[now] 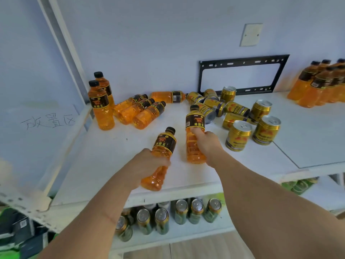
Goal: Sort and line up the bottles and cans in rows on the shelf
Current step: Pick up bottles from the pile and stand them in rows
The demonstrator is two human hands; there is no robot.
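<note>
White shelf (104,156) carries two upright bottles (101,105) at its ten o'clock corner. Left hand (149,165) grips a tilted bottle (158,159), cap toward one o'clock; right hand (207,143) grips an upright bottle (194,135), with loose cans (239,135) at three o'clock. Judged, the left bottle lies nearer that started row.

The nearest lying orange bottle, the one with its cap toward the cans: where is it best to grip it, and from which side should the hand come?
Probably from above, around the clear ribbed body of the nearest lying bottle, just below its black label. It lies on its side, base toward the camera, and another lying bottle touches its left side, so only the top and right are free. Both hands already hold bottles: the left hand and the right hand.
</note>
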